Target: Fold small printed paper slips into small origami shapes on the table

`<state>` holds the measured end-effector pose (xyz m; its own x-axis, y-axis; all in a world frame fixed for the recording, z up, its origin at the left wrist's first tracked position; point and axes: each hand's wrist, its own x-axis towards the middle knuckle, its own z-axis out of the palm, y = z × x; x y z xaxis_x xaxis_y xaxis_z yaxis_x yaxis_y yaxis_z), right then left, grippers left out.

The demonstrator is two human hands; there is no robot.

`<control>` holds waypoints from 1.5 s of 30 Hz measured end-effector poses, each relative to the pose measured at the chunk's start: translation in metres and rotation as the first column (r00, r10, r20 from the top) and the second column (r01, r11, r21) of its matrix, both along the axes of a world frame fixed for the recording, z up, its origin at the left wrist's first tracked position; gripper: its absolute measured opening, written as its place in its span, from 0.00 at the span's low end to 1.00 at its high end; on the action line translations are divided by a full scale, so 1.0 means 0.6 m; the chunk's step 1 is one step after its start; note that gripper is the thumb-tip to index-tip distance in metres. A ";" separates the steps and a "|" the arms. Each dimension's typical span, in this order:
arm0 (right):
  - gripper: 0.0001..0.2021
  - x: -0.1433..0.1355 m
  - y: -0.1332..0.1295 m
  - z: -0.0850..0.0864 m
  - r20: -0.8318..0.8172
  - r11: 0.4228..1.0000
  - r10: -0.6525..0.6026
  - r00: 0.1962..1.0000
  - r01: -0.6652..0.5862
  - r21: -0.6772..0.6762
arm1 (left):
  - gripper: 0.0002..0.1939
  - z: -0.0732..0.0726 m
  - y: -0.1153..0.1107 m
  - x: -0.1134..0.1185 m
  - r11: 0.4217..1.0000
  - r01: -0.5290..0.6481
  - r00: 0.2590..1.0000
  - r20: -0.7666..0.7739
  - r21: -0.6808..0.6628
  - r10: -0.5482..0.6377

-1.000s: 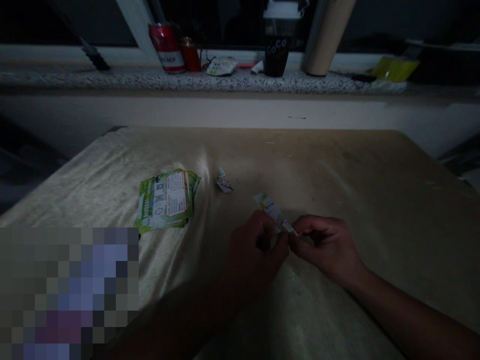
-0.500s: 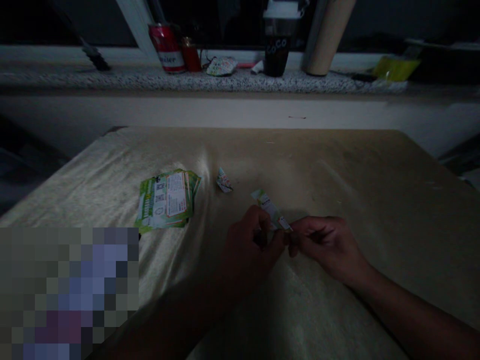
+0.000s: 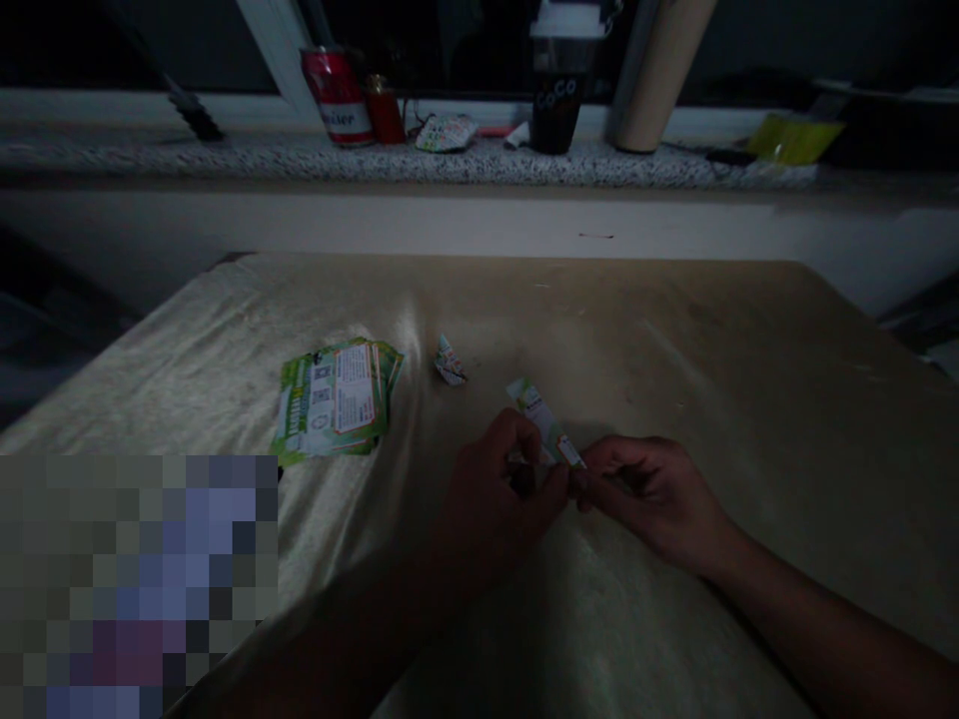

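Observation:
A narrow folded strip of green-and-white printed paper (image 3: 540, 414) slants between my hands over the table. My left hand (image 3: 505, 479) pinches its near edge with thumb and fingers. At its lower right end, my right hand (image 3: 644, 489) holds the paper between thumb and forefinger, the fingertips of both hands almost touching. Beyond them a small folded paper piece (image 3: 450, 361) with a colourful print rests on the cloth. To the left lies a stack of green printed leaflets (image 3: 334, 399). My fingers partly cover the strip's lower edge.
A shiny beige cloth covers the table (image 3: 674, 330). On the speckled windowsill (image 3: 262, 160) behind stand a red can (image 3: 339, 100), a red lighter-like object (image 3: 385, 112), a crumpled paper (image 3: 446, 133), a lidded dark cup (image 3: 555, 100) and a tan cylinder (image 3: 659, 80). The lower left is pixelated.
Both hands keep their grip on the paper strip, with only slight finger movement. The whole view has shifted a little.

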<state>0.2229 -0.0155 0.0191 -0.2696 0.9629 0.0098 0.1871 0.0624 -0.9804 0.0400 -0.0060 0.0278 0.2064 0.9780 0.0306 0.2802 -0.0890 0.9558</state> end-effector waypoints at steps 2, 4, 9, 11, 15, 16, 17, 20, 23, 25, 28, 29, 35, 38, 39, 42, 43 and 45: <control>0.11 0.000 -0.001 0.001 0.004 1.000 0.011 1.000 -0.011 0.006 | 0.12 0.000 0.000 0.001 1.000 0.003 1.000 -0.003 -0.011 -0.003; 0.12 0.002 -0.001 0.004 0.018 1.000 0.024 1.000 -0.025 0.001 | 0.12 0.000 0.000 0.001 1.000 0.008 1.000 -0.005 -0.026 -0.008; 0.14 0.011 0.005 0.011 0.037 0.994 0.099 0.994 -0.098 -0.049 | 0.11 0.003 0.000 0.001 0.998 0.049 0.998 -0.025 -0.038 -0.050; 0.14 0.014 0.008 0.011 0.007 0.986 0.145 0.989 -0.143 -0.081 | 0.10 0.003 0.002 -0.001 0.998 0.064 0.996 -0.055 -0.030 -0.065; 0.09 0.019 0.009 0.009 -0.062 0.986 0.145 0.987 -0.149 -0.068 | 0.08 -0.001 0.003 -0.005 0.993 0.117 0.986 -0.116 0.001 -0.116; 0.08 0.019 0.009 0.009 -0.082 0.991 0.121 0.989 -0.125 -0.045 | 0.07 -0.003 0.003 -0.006 0.988 0.153 0.981 -0.121 -0.002 -0.152; 0.07 0.019 0.009 0.008 -0.100 0.995 0.092 0.991 -0.094 -0.021 | 0.07 -0.005 0.002 -0.006 0.980 0.197 0.973 -0.123 -0.009 -0.197; 0.06 0.019 0.009 0.007 -0.109 0.999 0.010 0.994 -0.005 0.045 | 0.10 -0.010 -0.001 -0.007 0.950 0.312 0.941 -0.132 -0.027 -0.312; 0.08 0.017 0.009 0.006 -0.089 0.996 -0.039 0.995 0.046 0.074 | 0.15 -0.009 -0.006 -0.007 0.940 0.339 0.931 -0.130 -0.025 -0.340; 0.08 0.015 0.007 0.007 -0.088 0.994 -0.063 0.994 0.070 0.080 | 0.18 -0.006 -0.008 -0.007 0.944 0.329 0.940 -0.097 -0.003 -0.328; 0.08 0.013 0.004 0.009 -0.091 0.989 -0.102 0.991 0.111 0.102 | 0.30 0.000 -0.007 -0.006 0.957 0.289 0.957 0.019 0.015 -0.289; 0.08 0.012 0.003 0.009 -0.093 0.986 -0.112 0.989 0.122 0.115 | 0.34 0.000 -0.006 -0.006 0.966 0.259 0.963 0.067 0.008 -0.259; 0.08 0.008 0.003 0.009 -0.002 0.981 -0.065 0.998 0.064 0.181 | 0.12 -0.010 0.004 -0.006 0.988 0.093 0.974 0.218 -0.126 -0.064; 0.08 0.008 0.003 0.008 0.000 0.988 -0.037 0.999 0.037 0.148 | 0.09 -0.011 0.006 -0.005 0.981 0.072 0.976 0.216 -0.180 -0.033; 0.07 0.008 0.003 0.008 -0.010 0.989 -0.042 0.999 0.043 0.139 | 0.09 -0.010 0.007 -0.004 0.979 0.067 0.975 0.222 -0.194 -0.023; 0.07 0.010 0.002 0.006 -0.039 0.989 -0.092 0.995 0.096 0.112 | 0.06 -0.006 0.007 -0.003 0.976 0.076 0.978 0.205 -0.204 -0.033; 0.06 0.010 0.002 0.005 -0.044 0.989 -0.102 0.994 0.106 0.100 | 0.05 -0.005 0.007 -0.003 0.975 0.092 0.980 0.189 -0.203 -0.053; 0.06 0.012 0.002 0.004 -0.052 0.993 -0.088 0.995 0.092 0.071 | 0.05 -0.004 0.006 -0.004 0.970 0.141 0.980 0.164 -0.196 -0.109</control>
<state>0.2299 -0.0145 0.0215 -0.1794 0.9795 0.0920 0.1472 0.1192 -0.9819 0.0378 -0.0024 0.0256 0.3357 0.9332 -0.1284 0.1305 0.0889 0.9875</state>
